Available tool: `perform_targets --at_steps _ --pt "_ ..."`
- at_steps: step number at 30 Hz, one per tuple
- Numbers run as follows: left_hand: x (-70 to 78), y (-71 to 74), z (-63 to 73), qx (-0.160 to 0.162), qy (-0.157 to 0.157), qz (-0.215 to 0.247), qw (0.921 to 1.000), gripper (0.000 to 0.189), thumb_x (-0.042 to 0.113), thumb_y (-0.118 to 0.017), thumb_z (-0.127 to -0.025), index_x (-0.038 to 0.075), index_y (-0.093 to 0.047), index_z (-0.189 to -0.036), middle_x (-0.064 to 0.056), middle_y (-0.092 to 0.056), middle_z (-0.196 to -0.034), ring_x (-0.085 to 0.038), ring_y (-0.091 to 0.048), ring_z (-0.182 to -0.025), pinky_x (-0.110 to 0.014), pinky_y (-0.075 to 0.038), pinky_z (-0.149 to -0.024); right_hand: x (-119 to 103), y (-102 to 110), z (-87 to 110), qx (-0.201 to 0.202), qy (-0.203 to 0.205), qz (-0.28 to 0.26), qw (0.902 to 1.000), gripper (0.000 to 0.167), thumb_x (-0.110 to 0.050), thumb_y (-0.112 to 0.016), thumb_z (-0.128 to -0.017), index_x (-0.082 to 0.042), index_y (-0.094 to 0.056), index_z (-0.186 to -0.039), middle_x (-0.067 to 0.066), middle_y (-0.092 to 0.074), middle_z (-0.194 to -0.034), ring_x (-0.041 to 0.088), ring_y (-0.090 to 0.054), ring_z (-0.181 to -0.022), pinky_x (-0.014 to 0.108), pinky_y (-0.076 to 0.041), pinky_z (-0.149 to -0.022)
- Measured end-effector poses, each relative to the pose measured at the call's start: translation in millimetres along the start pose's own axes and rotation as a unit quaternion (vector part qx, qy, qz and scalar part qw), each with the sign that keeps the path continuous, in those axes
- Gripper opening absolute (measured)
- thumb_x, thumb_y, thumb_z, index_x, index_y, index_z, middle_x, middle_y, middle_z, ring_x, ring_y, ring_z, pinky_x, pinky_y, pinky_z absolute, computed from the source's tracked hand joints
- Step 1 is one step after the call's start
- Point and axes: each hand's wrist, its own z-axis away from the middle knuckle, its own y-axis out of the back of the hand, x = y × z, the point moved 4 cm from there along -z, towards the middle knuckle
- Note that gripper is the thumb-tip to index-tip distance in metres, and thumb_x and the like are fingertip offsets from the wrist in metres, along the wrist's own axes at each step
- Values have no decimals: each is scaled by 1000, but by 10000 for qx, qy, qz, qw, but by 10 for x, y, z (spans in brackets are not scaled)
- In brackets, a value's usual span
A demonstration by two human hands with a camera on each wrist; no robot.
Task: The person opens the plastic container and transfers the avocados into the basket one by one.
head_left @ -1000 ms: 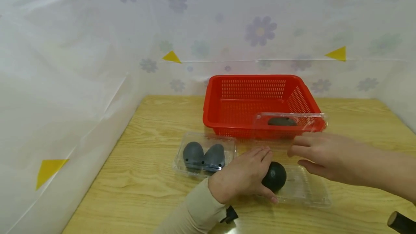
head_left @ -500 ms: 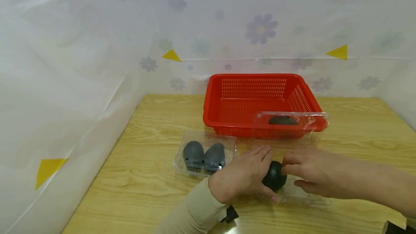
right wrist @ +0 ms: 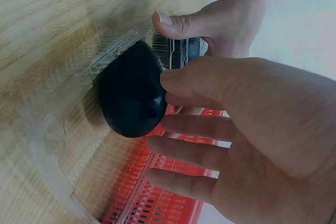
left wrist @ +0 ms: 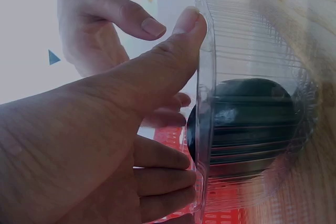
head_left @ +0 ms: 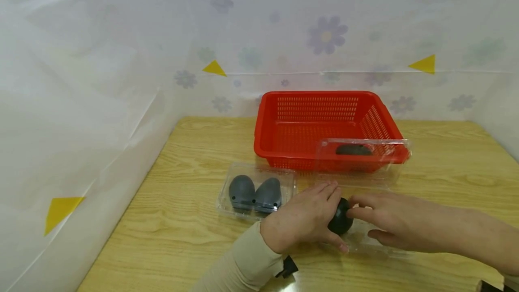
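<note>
A dark green avocado (head_left: pixel 340 217) lies in the left half of an open clear plastic clamshell (left wrist: pixel 207 72). My left hand (head_left: pixel 302 217) spans the clamshell's left end in the head view. In the left wrist view its thumb rests on the rim and its fairly straight fingers lie by the opposite side. My right hand (head_left: pixel 399 220) reaches in from the right, fingertips touching the avocado's right side; in the right wrist view its fingers (right wrist: pixel 189 153) are nearly straight. The clamshell's raised lid (head_left: pixel 357 177) leans at the red basket's front.
A red plastic basket (head_left: pixel 267 154) stands behind, with a dark avocado (head_left: pixel 353 149) in it, seen through the lid. To the left sits a closed clear clamshell (head_left: pixel 289 193) holding two avocados (head_left: pixel 242 189). The wooden table (head_left: pixel 170 220) meets plastic-covered walls.
My right hand has moved left from above the clamshell's right half to the avocado. The avocado has shifted slightly left, towards my left hand, which stays in place.
</note>
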Motion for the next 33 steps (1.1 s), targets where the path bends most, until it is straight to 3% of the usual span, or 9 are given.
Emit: perform_targets --at_steps 5,11,18,22,29,33 --pt "-1 1 7 -21 17 -32 10000 115 83 -58 -70 13 -29 -156 -1 -31 -161 -13 -29 -149 -26 -24 -123 22 -36 10 -231 -160 8 9996 54 -27 -77 -86 -20 -58 -136 1 -57 -138 27 -62 -117 45 -58 -88" --pt "-3 4 14 -29 19 21 10000 114 83 -59 -71 13 -29 -156 -1 -30 -162 -13 -29 -150 -25 -24 -123 62 -84 5 -503 -480 -78 9976 59 -28 -78 -86 -16 -56 -139 5 -57 -137 29 -62 -116 46 -57 -87" --pt "10 5 8 -3 -24 -56 10000 113 82 -60 -72 12 -30 -155 -1 -32 -161 -13 -29 -150 -25 -23 -123 54 -28 -14 126 -339 -69 9993 49 -22 -83 -79 -15 -62 -122 2 -57 -128 21 -62 -109 39 -59 -84" --pt "10 6 8 -36 -33 -40 10000 112 82 -59 -73 12 -30 -155 -1 -33 -161 -13 -29 -150 -25 -22 -123 50 0 -26 148 -289 -196 9993 44 -19 -84 -78 -17 -66 -118 4 -61 -131 25 -63 -114 42 -59 -85" --pt "12 6 0 -197 -34 -42 9998 113 82 -58 -73 12 -28 -156 0 -29 -162 -13 -26 -151 -25 -21 -123 46 11 -33 213 -84 -286 9993 53 -19 -88 -73 -23 -62 -120 -9 -58 -107 8 -58 -89 28 -58 -72" --pt "14 9 6 -149 -93 -126 9998 113 82 -58 -73 12 -29 -156 0 -30 -162 -13 -27 -151 -25 -22 -123 39 -28 -32 128 -86 -377 9992 61 -21 -89 -71 -28 -59 -124 -10 -55 -103 4 -54 -83 21 -52 -64"
